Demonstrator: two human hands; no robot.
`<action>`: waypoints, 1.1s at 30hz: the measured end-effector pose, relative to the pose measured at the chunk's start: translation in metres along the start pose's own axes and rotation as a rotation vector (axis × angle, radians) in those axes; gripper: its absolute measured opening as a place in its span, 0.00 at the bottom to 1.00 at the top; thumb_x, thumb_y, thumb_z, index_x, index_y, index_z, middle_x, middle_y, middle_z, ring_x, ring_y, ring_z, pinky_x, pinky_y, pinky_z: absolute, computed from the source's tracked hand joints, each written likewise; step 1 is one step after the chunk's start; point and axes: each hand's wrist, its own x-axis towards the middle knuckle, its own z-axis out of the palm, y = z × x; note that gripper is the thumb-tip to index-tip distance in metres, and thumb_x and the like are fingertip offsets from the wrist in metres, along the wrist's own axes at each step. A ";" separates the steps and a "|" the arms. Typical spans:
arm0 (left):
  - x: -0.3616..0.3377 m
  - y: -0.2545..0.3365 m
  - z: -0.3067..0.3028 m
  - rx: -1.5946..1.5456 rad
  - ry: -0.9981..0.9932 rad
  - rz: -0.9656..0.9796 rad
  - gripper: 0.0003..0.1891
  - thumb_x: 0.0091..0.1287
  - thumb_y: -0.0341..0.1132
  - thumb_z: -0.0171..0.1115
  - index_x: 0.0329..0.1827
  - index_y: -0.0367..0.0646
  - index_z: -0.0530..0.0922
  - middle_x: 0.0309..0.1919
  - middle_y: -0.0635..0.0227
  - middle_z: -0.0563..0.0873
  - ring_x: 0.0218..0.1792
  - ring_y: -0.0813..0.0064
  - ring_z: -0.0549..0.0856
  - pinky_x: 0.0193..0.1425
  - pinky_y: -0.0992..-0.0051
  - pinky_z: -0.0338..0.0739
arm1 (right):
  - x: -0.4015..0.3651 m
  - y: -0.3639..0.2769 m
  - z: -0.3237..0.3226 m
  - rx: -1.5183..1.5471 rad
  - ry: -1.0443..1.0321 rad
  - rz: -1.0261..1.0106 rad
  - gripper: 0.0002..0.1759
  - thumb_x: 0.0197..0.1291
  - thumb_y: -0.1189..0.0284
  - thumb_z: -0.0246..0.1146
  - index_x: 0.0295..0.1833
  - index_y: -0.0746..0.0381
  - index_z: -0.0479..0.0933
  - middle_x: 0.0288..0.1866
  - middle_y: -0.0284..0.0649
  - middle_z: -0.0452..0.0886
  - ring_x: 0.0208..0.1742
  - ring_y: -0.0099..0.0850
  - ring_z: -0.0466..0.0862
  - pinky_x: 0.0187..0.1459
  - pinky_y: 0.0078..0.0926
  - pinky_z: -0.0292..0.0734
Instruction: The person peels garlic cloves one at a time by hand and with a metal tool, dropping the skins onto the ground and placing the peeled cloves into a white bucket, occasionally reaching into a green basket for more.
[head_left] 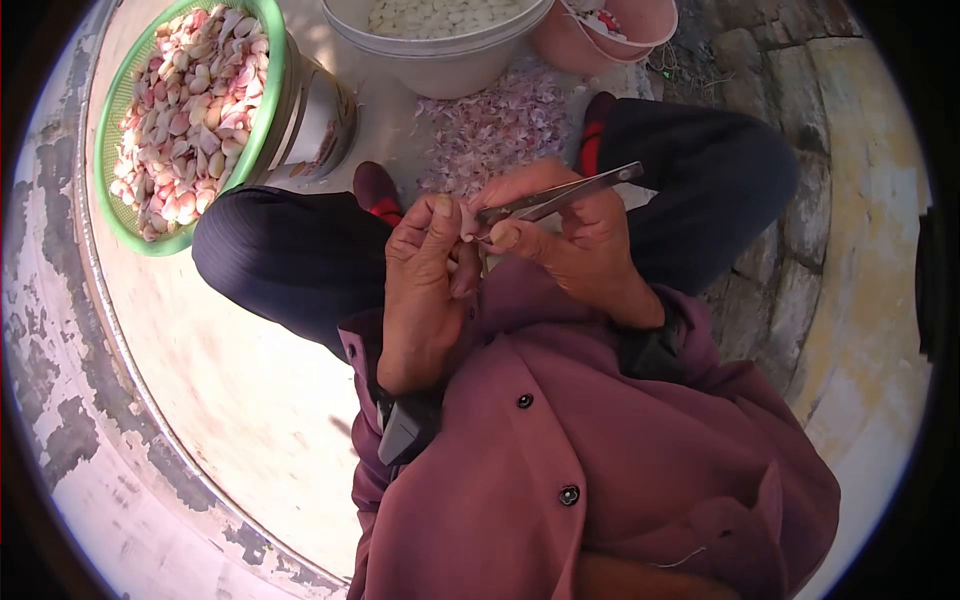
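Note:
In front of my lap, my left hand [422, 290] pinches a pinkish garlic clove [468, 222] between thumb and fingers. My right hand [592, 255] is closed around what look like metal tweezers [590, 186], two slim arms that meet at the upper right end. Their working end touches or nearly touches the clove, partly covered by my right thumb. Beyond my hands, a heap of purplish garlic skins [495, 125] lies on the ground between my feet.
At the left, a green basket [262, 150] of unpeeled garlic cloves rests on a bucket [325, 125]. A white tub [430, 65] of peeled cloves stands at the top, beside a pink basin [600, 50]. Stone blocks [800, 210] line the right side.

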 end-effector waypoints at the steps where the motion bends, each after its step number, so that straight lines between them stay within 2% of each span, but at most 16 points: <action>1: -0.001 -0.001 0.005 0.012 0.064 0.043 0.10 0.73 0.40 0.57 0.37 0.42 0.75 0.21 0.71 0.80 0.13 0.92 0.63 0.17 0.88 0.54 | 0.000 0.002 0.002 -0.106 -0.011 -0.075 0.12 0.59 0.74 0.69 0.46 0.67 0.79 0.45 0.42 0.83 0.45 0.27 0.83 0.48 0.24 0.77; 3: 0.000 -0.005 0.007 0.014 0.126 0.087 0.11 0.73 0.40 0.57 0.36 0.43 0.75 0.18 0.75 0.77 0.13 0.92 0.63 0.17 0.87 0.53 | 0.002 0.003 0.005 -0.219 -0.026 -0.150 0.12 0.58 0.74 0.70 0.45 0.68 0.79 0.45 0.42 0.83 0.44 0.27 0.83 0.47 0.23 0.78; 5: 0.001 -0.010 0.007 0.045 0.116 0.206 0.11 0.73 0.40 0.58 0.35 0.43 0.75 0.17 0.78 0.73 0.14 0.93 0.64 0.17 0.87 0.52 | 0.004 0.003 0.012 -0.317 0.108 -0.297 0.12 0.57 0.72 0.71 0.43 0.66 0.82 0.35 0.39 0.84 0.35 0.23 0.83 0.35 0.22 0.76; 6: 0.003 -0.010 0.008 0.040 0.115 0.206 0.11 0.73 0.40 0.58 0.35 0.43 0.75 0.17 0.78 0.73 0.14 0.93 0.64 0.17 0.87 0.52 | 0.002 0.001 0.011 -0.321 0.106 -0.295 0.12 0.57 0.72 0.71 0.43 0.66 0.82 0.35 0.39 0.84 0.35 0.23 0.83 0.35 0.22 0.76; 8: 0.004 -0.007 0.011 0.090 0.129 0.226 0.11 0.72 0.40 0.59 0.34 0.43 0.75 0.17 0.78 0.74 0.15 0.93 0.65 0.18 0.87 0.52 | -0.002 -0.001 0.008 -0.308 0.051 -0.253 0.11 0.59 0.75 0.69 0.45 0.68 0.79 0.42 0.44 0.84 0.40 0.26 0.84 0.43 0.22 0.78; 9: 0.003 -0.006 0.014 0.088 0.129 0.225 0.11 0.72 0.40 0.59 0.34 0.43 0.75 0.17 0.78 0.74 0.15 0.93 0.65 0.18 0.87 0.52 | -0.003 -0.002 0.008 -0.309 0.051 -0.251 0.11 0.59 0.75 0.69 0.45 0.68 0.79 0.42 0.44 0.84 0.40 0.26 0.84 0.43 0.22 0.78; 11: 0.002 -0.004 0.017 0.122 0.103 0.210 0.12 0.75 0.38 0.53 0.32 0.44 0.73 0.23 0.77 0.76 0.16 0.92 0.63 0.20 0.87 0.56 | -0.005 -0.006 0.009 -0.145 0.048 -0.093 0.09 0.61 0.75 0.67 0.44 0.67 0.79 0.41 0.44 0.84 0.38 0.24 0.83 0.40 0.21 0.78; 15: 0.003 -0.011 0.010 0.079 0.138 0.179 0.13 0.75 0.40 0.54 0.33 0.43 0.74 0.23 0.73 0.77 0.15 0.90 0.63 0.22 0.87 0.57 | -0.004 -0.009 0.008 0.018 0.052 0.026 0.07 0.64 0.74 0.64 0.44 0.67 0.78 0.41 0.44 0.84 0.36 0.24 0.83 0.39 0.21 0.78; 17: 0.001 -0.008 0.004 0.008 0.015 0.085 0.11 0.73 0.40 0.58 0.39 0.41 0.75 0.22 0.69 0.80 0.16 0.89 0.69 0.19 0.87 0.57 | -0.002 0.001 0.005 0.343 0.172 0.200 0.08 0.66 0.71 0.63 0.44 0.66 0.77 0.41 0.45 0.84 0.36 0.26 0.83 0.40 0.22 0.79; 21: 0.002 -0.003 0.005 -0.056 -0.045 -0.044 0.11 0.71 0.39 0.61 0.44 0.40 0.74 0.27 0.67 0.82 0.22 0.87 0.75 0.24 0.88 0.63 | 0.000 0.011 0.003 0.430 0.159 0.196 0.09 0.67 0.70 0.62 0.44 0.65 0.77 0.40 0.46 0.84 0.39 0.27 0.84 0.42 0.24 0.80; 23: 0.000 -0.011 0.016 0.019 0.085 0.242 0.13 0.67 0.35 0.65 0.47 0.39 0.73 0.34 0.67 0.82 0.31 0.86 0.78 0.33 0.89 0.68 | 0.000 0.013 0.005 0.325 0.207 0.122 0.09 0.67 0.70 0.61 0.44 0.65 0.77 0.41 0.46 0.85 0.42 0.28 0.84 0.45 0.25 0.81; 24: 0.000 -0.011 0.019 0.022 0.085 0.239 0.13 0.67 0.35 0.65 0.47 0.39 0.73 0.34 0.67 0.82 0.31 0.86 0.78 0.33 0.89 0.68 | 0.000 0.012 0.005 0.328 0.210 0.122 0.09 0.67 0.70 0.61 0.44 0.65 0.77 0.41 0.46 0.85 0.42 0.28 0.84 0.45 0.25 0.81; 26: -0.001 -0.011 0.023 0.318 0.127 0.345 0.13 0.65 0.31 0.67 0.48 0.39 0.73 0.39 0.68 0.82 0.40 0.85 0.79 0.41 0.88 0.71 | 0.000 0.012 0.006 0.336 0.184 0.136 0.09 0.68 0.70 0.61 0.44 0.65 0.77 0.41 0.46 0.84 0.43 0.29 0.84 0.47 0.27 0.81; 30: 0.002 -0.013 0.012 0.391 0.116 0.388 0.11 0.66 0.28 0.65 0.48 0.39 0.75 0.39 0.70 0.81 0.41 0.86 0.78 0.42 0.87 0.71 | 0.002 0.017 0.002 0.318 0.183 0.087 0.09 0.67 0.70 0.61 0.44 0.65 0.77 0.40 0.45 0.85 0.43 0.30 0.84 0.47 0.27 0.81; 32: -0.005 -0.003 0.016 0.427 0.228 0.255 0.10 0.66 0.25 0.63 0.50 0.39 0.77 0.39 0.72 0.80 0.41 0.86 0.77 0.44 0.86 0.71 | 0.000 0.022 -0.008 0.383 0.306 0.144 0.09 0.67 0.69 0.62 0.44 0.65 0.78 0.42 0.45 0.85 0.43 0.28 0.84 0.48 0.25 0.79; 33: -0.005 0.000 0.019 0.425 0.230 0.256 0.10 0.66 0.25 0.63 0.50 0.39 0.77 0.39 0.72 0.80 0.41 0.86 0.77 0.44 0.86 0.71 | 0.000 0.030 -0.019 0.382 0.304 0.145 0.09 0.67 0.69 0.62 0.44 0.65 0.78 0.42 0.45 0.85 0.43 0.28 0.84 0.48 0.25 0.79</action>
